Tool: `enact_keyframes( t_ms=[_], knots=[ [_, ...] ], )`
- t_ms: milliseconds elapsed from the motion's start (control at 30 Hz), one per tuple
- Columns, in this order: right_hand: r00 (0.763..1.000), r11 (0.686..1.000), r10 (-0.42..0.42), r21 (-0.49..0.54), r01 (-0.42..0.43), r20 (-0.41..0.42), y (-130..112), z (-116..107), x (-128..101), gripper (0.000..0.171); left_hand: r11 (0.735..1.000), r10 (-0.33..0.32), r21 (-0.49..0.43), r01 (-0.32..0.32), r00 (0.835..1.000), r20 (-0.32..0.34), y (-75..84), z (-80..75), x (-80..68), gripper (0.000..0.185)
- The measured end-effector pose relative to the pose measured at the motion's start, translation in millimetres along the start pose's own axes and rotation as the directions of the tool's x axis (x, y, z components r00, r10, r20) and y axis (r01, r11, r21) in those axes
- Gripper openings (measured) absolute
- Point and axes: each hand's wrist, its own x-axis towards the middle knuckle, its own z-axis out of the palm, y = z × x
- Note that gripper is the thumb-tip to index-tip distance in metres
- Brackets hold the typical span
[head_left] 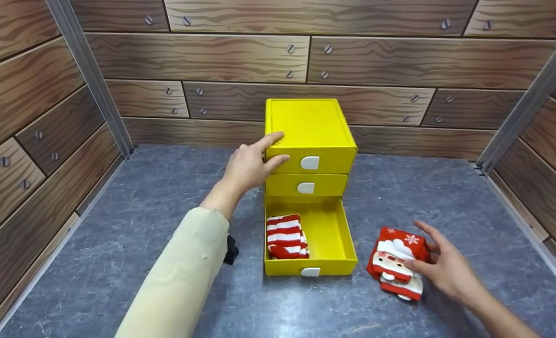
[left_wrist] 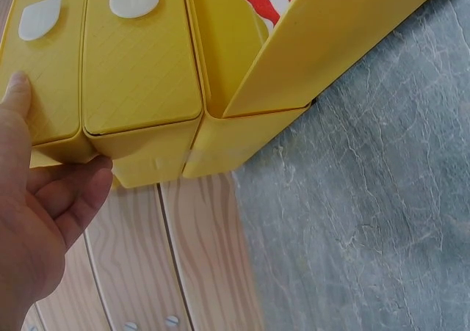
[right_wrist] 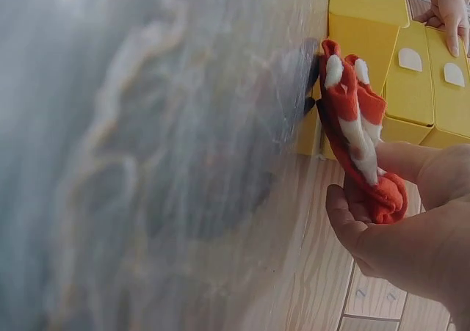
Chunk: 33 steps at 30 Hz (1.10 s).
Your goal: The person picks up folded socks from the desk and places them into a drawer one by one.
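Head view: yellow drawer unit (head_left: 312, 141) stands at centre, toward 12 o'clock of the grey table (head_left: 142, 225). Top two drawers closed; bottom drawer (head_left: 327, 234) pulled fully out toward 6 o'clock.

Left hand (head_left: 250, 164) rests on the unit's top left corner, at 9 o'clock of it; fingers straight and slightly apart, one lying on the lid, thumb against the top drawer front. It braces the unit and grips nothing.

Striped sock bundle (head_left: 285, 237), red and white, lies inside the open drawer against its left wall. Right half of the drawer is bare.

Santa sock bundle (head_left: 397, 265) lies on the table at 3 o'clock of the open drawer, just beside it, not touching. Right hand (head_left: 447, 270) pinches it; thumb and fingers curl around its right edge.

Judgement: about halfway. One bundle stowed; second bundle gripped but not lifted off the table. Left: place it in the drawer, shut the drawer.
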Motion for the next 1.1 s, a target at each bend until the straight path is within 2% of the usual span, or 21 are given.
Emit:
enact_keyframes(
  t_ms=[200, 367, 567, 700, 933, 1100],
  knots=[
    [0.999, 0.992, -0.035, 0.124, 0.038, -0.024, -3.1, 4.1, -2.2, 0.084, 1.0, 0.004, -0.003, -0.004, 1.0, 0.0, -0.2, 0.1, 0.0, 0.065],
    [0.999, 0.988, -0.03, 0.147, 0.035, -0.036, -5.5, 5.0, -3.5, 0.073, 1.0, 0.004, -0.003, -0.004, 1.0, -0.004, 0.0, 0.5, 0.0, 0.065],
    [0.983, 0.98, -0.107, 0.15, 0.13, -0.151, -6.7, 9.4, -4.8, 0.035, 1.0, -0.002, -0.001, 0.002, 1.0, -0.001, 0.9, 0.7, 0.0, 0.065],
    [0.976, 0.971, -0.123, 0.179, 0.155, -0.181, -9.7, 10.3, -6.1, 0.016, 1.0, -0.006, -0.002, 0.006, 1.0, 0.004, 1.1, 0.6, 0.1, 0.065],
    [0.983, 0.951, -0.107, 0.273, 0.145, -0.151, -34.3, 0.7, -8.5, 0.031, 1.0, 0.003, 0.003, -0.003, 1.0, 0.002, -0.2, 0.3, 0.0, 0.066],
    [0.99, 0.911, -0.117, 0.389, 0.14, -0.083, -60.5, -4.6, -11.1, 0.043, 1.0, -0.004, 0.0, 0.004, 1.0, 0.008, 0.3, -0.4, -0.2, 0.066]
  ],
)
